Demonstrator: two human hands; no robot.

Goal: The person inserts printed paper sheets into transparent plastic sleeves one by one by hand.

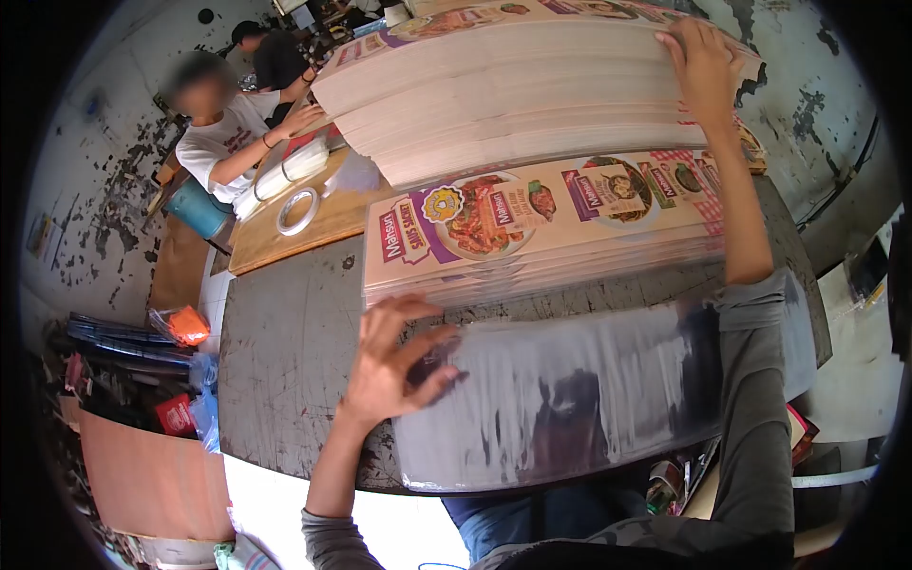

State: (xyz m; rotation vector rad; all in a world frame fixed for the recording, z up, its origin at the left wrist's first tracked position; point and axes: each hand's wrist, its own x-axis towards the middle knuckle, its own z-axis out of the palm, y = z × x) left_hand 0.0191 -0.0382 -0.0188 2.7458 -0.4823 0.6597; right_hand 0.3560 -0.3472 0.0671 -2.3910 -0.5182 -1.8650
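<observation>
My left hand point(388, 359) is open, its thumb and fingers apart over the left end of a stack of clear plastic sleeves point(570, 399). The sleeves lie at the table's near edge and reflect light. Farther right, my right hand point(705, 62) bends its fingers over the near top edge of a tall stack of printed cardboard sheets point(513, 85), on the top printed sheet point(551, 13). Between the sleeves and the tall stack lies a lower stack of printed sheets point(546, 204) with food pictures and "Mahsuri" lettering.
The worn grey table point(285, 361) carries the stacks. A wooden board point(342, 209) at the back left holds a roll of tape point(298, 211). A co-worker in a white shirt point(228, 142) works beyond it, another person point(275, 66) behind. Bundled goods point(128, 342) lie at left.
</observation>
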